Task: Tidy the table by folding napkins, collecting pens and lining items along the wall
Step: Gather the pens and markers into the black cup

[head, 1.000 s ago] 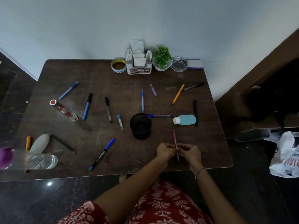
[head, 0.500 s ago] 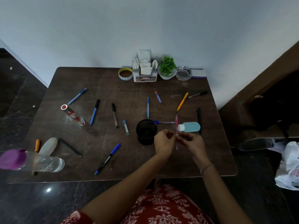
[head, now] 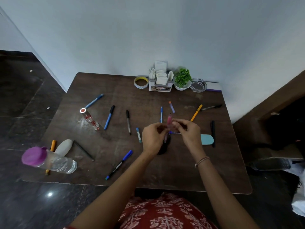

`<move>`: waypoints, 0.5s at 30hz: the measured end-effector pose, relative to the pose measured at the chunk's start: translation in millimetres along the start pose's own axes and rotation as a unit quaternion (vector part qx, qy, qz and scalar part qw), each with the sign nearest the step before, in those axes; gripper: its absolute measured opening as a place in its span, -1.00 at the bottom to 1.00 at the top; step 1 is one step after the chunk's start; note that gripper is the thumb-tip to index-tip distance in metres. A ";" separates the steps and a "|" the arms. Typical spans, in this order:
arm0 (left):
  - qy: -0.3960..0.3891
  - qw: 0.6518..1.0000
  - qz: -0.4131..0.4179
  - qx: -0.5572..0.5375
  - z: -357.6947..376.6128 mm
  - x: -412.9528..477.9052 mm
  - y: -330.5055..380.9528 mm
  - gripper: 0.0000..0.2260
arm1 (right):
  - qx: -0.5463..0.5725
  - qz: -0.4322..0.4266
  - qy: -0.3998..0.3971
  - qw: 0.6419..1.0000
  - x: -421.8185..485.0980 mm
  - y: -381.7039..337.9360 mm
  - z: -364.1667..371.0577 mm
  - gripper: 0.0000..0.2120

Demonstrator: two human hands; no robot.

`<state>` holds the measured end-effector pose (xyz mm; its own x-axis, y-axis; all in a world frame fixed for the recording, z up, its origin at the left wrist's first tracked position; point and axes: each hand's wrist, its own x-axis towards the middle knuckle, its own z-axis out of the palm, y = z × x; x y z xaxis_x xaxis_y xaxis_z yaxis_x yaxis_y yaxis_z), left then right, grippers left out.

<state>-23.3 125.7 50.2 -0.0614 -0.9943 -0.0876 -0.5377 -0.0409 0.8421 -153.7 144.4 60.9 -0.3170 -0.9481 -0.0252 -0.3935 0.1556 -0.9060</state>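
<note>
Dark surface (head: 165, 171) against the wall: left hand (head: 153, 138) and right hand (head: 188, 134) both pinch a pink pen (head: 169, 120) above the cup (head: 163, 149) mid-surface.

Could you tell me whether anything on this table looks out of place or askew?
Pens lie scattered at all angles across the table, and the teal bottle lies on its side beside the right hand.

Matt wooden table (head: 102, 142), glossy floor (head: 41, 204)

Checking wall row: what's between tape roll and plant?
The napkin holder, between tape roll and plant, in the head view.
</note>
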 end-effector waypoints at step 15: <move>0.008 0.999 0.030 0.026 -14.9 2.2 -24.4 -0.83 | -0.179 -0.065 -0.065 0.980 5.6 -3.8 36.8 -0.84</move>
<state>2.2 123.0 37.4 -0.0823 -0.9962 -0.0290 -0.5767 0.0239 0.8166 -122.2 128.4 48.6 -0.1412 -0.9900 0.0067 -0.7078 0.0962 -0.6999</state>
